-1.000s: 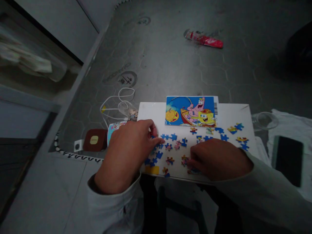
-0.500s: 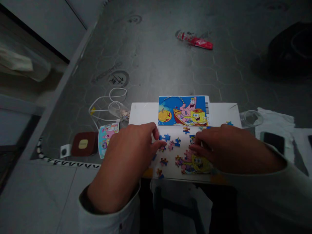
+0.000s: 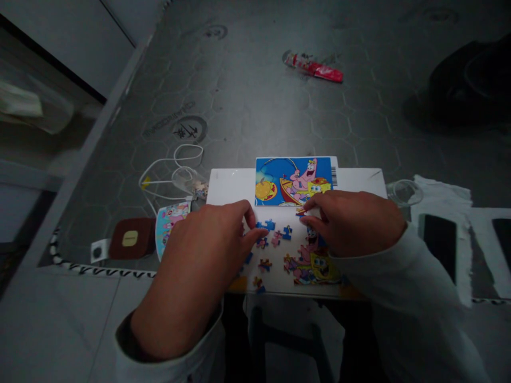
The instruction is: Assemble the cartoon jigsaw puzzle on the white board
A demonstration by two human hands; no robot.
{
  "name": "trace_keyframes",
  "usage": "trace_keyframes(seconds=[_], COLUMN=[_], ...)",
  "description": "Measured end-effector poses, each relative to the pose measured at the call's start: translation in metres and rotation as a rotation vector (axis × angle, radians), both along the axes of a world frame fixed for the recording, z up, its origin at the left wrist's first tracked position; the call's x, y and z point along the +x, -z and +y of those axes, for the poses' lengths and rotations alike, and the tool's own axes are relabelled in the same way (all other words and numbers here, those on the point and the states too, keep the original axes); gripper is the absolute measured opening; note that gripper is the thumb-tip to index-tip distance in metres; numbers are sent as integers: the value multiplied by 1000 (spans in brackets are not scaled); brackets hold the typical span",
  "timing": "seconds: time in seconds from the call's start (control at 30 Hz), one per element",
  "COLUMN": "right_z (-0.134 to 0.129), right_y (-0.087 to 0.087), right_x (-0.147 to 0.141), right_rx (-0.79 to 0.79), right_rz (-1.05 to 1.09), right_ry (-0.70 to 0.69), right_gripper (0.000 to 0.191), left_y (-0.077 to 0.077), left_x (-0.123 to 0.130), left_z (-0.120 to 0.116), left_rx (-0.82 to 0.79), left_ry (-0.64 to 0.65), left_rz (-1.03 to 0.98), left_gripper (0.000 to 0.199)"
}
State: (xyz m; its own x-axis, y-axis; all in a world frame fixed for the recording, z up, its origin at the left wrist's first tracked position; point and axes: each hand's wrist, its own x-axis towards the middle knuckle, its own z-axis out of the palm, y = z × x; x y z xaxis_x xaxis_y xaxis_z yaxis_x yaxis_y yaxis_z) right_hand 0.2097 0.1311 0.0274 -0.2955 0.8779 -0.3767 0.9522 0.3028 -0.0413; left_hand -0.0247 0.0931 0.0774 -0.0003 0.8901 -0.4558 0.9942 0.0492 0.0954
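The left hand (image 3: pixel 202 250) covers the board's (image 3: pixel 231 186) left part, so whatever puzzle pieces lie under the palm can't be seen. The right hand (image 3: pixel 351 221) hides the reference picture's (image 3: pixel 279 178) lower right corner and the pieces beneath its fingers — can't tell if it actually pinches one. The assembled patch (image 3: pixel 315 266) is partly under the right sleeve. The loose pieces (image 3: pixel 275 239) are too small to read. The dark round object (image 3: pixel 471 80) at far right is cut off by the edge and too dim to identify. Both forearms run out of the bottom.
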Motion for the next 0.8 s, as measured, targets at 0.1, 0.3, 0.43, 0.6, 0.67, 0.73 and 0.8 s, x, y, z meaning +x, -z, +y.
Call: trace_keyframes(seconds=[0.1, 0.3, 0.43, 0.6, 0.67, 0.73, 0.8], right_z=[-3, -5, -6, -8, -8, -8, -7], right_y=[-5, -16, -14, -11, -10, -9, -8], right_x=[-7, -22, -21, -20, -20, -19, -18], right_rx=[5, -42, -39, -47, -23, 3, -2], right_rz=[-9, -26, 10, 9, 28, 56, 66], right_ry=[-9, -2, -3, -41, -40, -47, -59], right_gripper=[43, 33, 37, 26, 28, 32, 33], left_y=[-2, -4, -5, -3, -3, -3, -3], left_x=[1, 4, 4, 3, 3, 4, 4], left_z=[1, 3, 3, 2, 1, 1, 1], left_rx=[-3, -23, -25, -11, 7, 19, 10], left_ry=[3, -5, -3, 10, 10, 13, 17], left_rz=[-10, 16, 24, 17, 5, -5, -9], left_gripper=[17, 17, 17, 16, 14, 14, 15])
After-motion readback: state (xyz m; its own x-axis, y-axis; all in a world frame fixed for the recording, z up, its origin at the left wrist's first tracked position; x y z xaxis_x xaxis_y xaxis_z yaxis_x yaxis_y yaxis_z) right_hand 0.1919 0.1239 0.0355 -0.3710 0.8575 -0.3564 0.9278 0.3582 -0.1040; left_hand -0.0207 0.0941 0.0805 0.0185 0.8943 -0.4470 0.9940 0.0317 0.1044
